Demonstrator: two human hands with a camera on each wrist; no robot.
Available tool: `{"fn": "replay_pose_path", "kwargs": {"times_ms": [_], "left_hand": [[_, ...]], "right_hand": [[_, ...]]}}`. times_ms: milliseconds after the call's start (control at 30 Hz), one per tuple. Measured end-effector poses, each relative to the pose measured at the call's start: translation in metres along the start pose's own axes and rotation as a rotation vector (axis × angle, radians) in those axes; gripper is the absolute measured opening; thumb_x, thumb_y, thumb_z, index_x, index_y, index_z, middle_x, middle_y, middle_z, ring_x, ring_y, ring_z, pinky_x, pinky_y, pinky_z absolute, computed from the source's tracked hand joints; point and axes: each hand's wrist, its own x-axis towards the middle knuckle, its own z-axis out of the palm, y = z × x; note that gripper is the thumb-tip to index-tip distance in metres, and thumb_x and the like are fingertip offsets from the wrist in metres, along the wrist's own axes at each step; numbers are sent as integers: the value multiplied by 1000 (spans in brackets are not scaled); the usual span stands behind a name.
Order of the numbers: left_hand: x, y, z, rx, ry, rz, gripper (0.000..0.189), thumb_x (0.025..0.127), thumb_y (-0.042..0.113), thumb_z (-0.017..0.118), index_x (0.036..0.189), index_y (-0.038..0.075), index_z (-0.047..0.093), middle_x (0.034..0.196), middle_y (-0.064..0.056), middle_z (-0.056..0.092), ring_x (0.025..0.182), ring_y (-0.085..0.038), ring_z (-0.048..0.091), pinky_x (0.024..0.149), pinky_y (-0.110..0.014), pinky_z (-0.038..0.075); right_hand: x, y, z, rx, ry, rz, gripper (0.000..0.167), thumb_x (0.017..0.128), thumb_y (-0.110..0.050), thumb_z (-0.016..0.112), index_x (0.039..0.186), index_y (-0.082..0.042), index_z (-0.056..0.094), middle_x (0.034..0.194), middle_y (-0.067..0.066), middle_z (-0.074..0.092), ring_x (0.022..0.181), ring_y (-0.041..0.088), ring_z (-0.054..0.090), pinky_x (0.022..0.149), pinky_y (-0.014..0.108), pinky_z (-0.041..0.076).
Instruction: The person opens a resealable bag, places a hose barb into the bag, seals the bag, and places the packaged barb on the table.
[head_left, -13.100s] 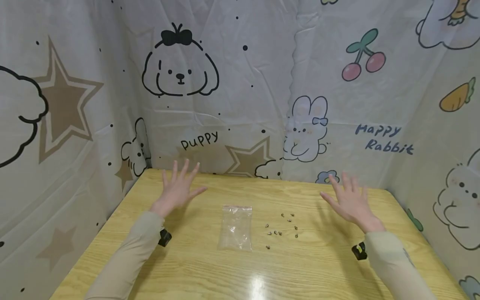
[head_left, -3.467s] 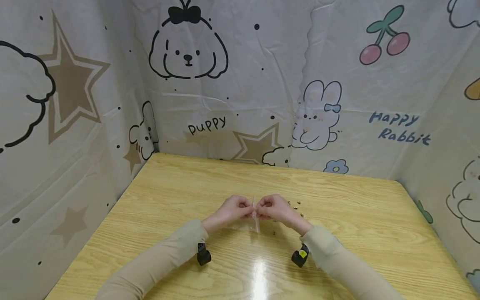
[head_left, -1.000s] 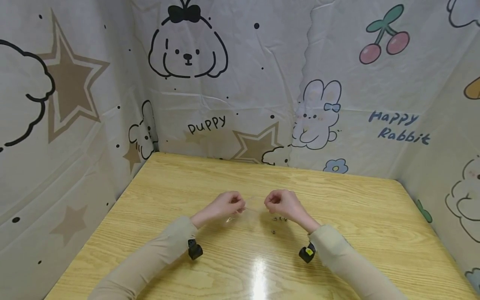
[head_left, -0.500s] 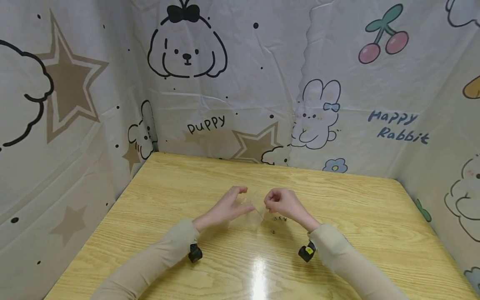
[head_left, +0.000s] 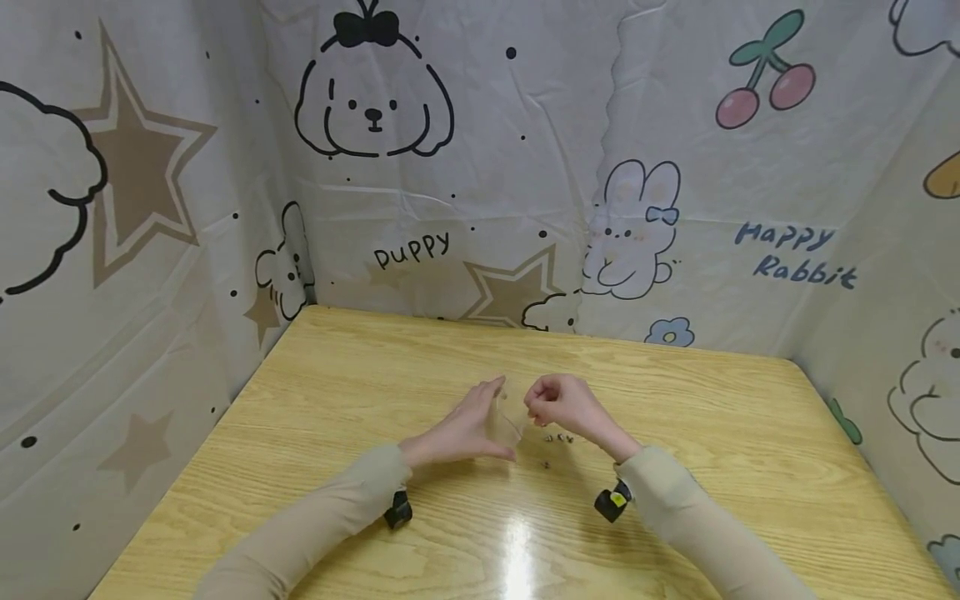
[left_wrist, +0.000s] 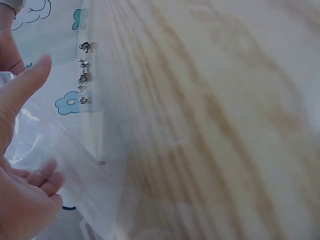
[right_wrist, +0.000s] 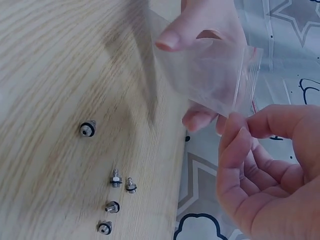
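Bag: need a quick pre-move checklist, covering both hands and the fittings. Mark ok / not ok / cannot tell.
1. Bag pinched at the zip edge: ok, right hand has a corner there between thumb and index finger.
2. Left hand closed on bag: not ok, thumb and fingers spread wide about it.
3. Bag mouth parted: cannot tell, clear film hides whether the layers are separated.
4. Fittings inside bag: not ok, five show on the table, outside it.
5. Every fitting in sight: cannot tell, right hand blocks part of the table in the head view.
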Motion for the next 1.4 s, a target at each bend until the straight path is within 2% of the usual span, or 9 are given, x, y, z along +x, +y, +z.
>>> {"fn": "replay_pose_path", "kwargs": {"times_ms": [133,233,433,533,633,867,1067,1300,1400], "left_hand": [[2,-4,1,-61,21,-20,108,70,28,90,153,2,26,140,-17,47,119,-29,52,99,-45,53],[3,-8,2,-109,28,-10,93,73,24,88,146,1,36,133,-14,50,114,-25,53,96,-39,54],[2,-11,1,-203,40,20,59,80,17,82,127,3,49,128,-16,55,123,-30,53,110,-49,44],[1,-12,0,-240,45,17,51,83,15,80,123,5,51,129,-16,59,131,-34,50,116,-54,37],[1,-13,0,-269,42,15,44,86,16,77,121,6,52,130,-14,61,136,-34,47,119,-56,33],[1,-14,2,-379,37,5,38,86,11,76,117,6,53,127,-13,62,131,-31,52,119,-54,34],[1,-14,4,-414,54,-19,37,87,12,76,117,6,54,125,-12,64,129,-31,52,121,-54,30],[2,-14,3,-417,47,-38,38,86,11,76,118,6,55,126,-12,64,129,-30,53,123,-53,27],[1,-13,2,-415,44,-34,38,87,12,76,118,6,55,126,-11,64,129,-31,52,122,-55,27]], "right_hand": [[-1,0,-1,13,-8,6,20,94,-10,61,102,7,67,84,12,72,75,22,71,77,47,63],[-2,0,-1,13,-12,6,20,95,-11,60,102,7,67,84,11,71,73,17,70,77,46,63],[-3,-1,-3,-7,0,21,17,94,-10,60,100,3,68,87,19,71,73,24,70,77,46,62],[-4,-2,-4,-21,14,16,13,93,-10,60,96,0,68,88,23,71,75,34,70,76,47,62],[-5,-3,-5,-35,21,2,10,93,-10,60,94,-3,68,88,23,71,74,35,69,75,46,61],[-5,-2,-10,-74,31,-60,12,95,-14,61,96,-4,68,85,19,71,70,22,68,73,43,61],[-8,4,-26,-140,105,-74,14,96,-17,62,99,-4,67,86,14,72,69,11,67,66,33,59],[-15,33,-56,-211,172,-16,16,96,-15,62,103,-2,65,94,20,71,79,28,71,67,31,59],[-18,47,-64,-250,190,20,16,95,-14,62,103,-1,65,94,18,71,79,26,70,68,27,58]]}}
